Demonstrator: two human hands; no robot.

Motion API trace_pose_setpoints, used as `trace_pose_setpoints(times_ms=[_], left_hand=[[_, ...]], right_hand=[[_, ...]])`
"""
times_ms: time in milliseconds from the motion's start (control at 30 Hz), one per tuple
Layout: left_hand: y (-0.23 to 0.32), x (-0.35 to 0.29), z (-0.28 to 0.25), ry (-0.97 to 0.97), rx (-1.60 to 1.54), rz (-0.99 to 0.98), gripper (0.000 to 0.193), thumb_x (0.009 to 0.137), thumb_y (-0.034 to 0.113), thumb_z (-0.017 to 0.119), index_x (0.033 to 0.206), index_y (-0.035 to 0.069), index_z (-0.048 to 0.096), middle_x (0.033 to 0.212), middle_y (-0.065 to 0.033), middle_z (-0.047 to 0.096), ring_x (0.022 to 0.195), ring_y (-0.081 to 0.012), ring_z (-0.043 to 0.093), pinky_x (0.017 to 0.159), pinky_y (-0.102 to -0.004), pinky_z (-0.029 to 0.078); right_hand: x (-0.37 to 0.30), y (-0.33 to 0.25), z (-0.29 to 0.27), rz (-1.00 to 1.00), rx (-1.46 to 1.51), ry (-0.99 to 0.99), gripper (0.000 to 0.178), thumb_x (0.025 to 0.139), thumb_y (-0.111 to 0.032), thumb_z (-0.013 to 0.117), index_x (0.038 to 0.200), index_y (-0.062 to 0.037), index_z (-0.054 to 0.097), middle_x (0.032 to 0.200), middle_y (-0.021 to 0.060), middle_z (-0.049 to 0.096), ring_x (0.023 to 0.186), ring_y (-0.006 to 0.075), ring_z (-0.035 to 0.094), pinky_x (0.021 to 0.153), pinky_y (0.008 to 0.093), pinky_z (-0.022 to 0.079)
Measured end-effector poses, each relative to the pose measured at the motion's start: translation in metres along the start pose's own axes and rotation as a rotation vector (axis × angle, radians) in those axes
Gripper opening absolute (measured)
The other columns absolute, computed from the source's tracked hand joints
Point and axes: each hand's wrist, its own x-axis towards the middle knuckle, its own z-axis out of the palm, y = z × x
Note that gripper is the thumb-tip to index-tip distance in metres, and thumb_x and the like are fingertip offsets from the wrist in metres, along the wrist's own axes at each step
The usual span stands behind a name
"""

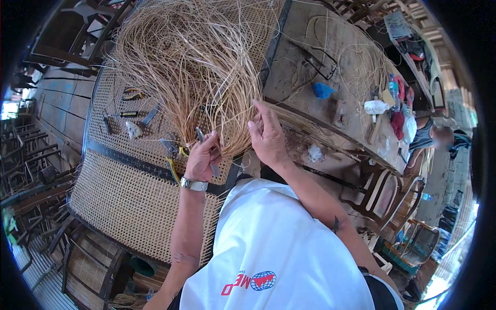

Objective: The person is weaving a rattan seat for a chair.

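A big loose bundle of tan cane strands (206, 62) spreads over a woven cane panel (129, 196) in front of me. My left hand (202, 156), wearing a metal watch, is closed at the bundle's near end. A narrow grey blade-like tool (200, 135) pokes out on both sides of its fingers. My right hand (269, 135) is open beside the bundle's right edge, fingers apart, with nothing visible in it. Left of my left hand lie yellow-handled cutters (172, 160). Farther left are a screwdriver (128, 114), pliers (134, 94) and a whitish lump (134, 129).
To the right stands a wooden table (294, 67) with a crumpled blue thing (323, 91), a white bottle (376, 107) and loose strands. A person (426, 135) is beyond it at the far right. Wooden chairs (387, 196) stand at lower right, with more furniture frames at left.
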Motion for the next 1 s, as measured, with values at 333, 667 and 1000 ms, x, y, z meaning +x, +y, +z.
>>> trace_pose_setpoints(times_ms=[333,667,1000], left_hand=[[0.000,0.003,-0.002,-0.014,0.045,0.029,0.017,0.097,0.029,0.064,0.088,0.014,0.061,0.070,0.0073,0.058,0.048,-0.0019,0.038,0.044,-0.0193,0.029],[-0.005,-0.002,-0.004,0.025,0.015,0.017,0.019,0.096,0.031,0.065,0.088,0.014,0.061,0.070,0.0079,0.056,0.047,-0.0023,0.037,0.043,-0.0195,0.029],[-0.002,0.000,0.004,0.025,0.042,0.020,0.021,0.096,0.031,0.066,0.085,0.014,0.060,0.068,0.0079,0.053,0.047,-0.0021,0.037,0.043,-0.0194,0.030]], right_hand=[[-0.003,-0.020,-0.004,-0.253,-0.301,-0.151,0.020,0.087,-0.014,0.067,0.106,-0.0066,0.067,0.091,0.0109,0.058,0.083,0.0297,0.062,0.072,0.0368,0.051],[0.000,0.023,0.026,0.242,0.355,-0.470,0.008,0.093,-0.010,0.063,0.098,-0.0043,0.062,0.087,-0.0003,0.059,0.075,0.0074,0.055,0.065,0.0243,0.046],[-0.002,0.022,0.019,0.434,0.627,-0.458,0.007,0.098,-0.014,0.058,0.100,-0.0072,0.061,0.081,-0.0042,0.057,0.069,0.0027,0.052,0.061,0.0190,0.042]])
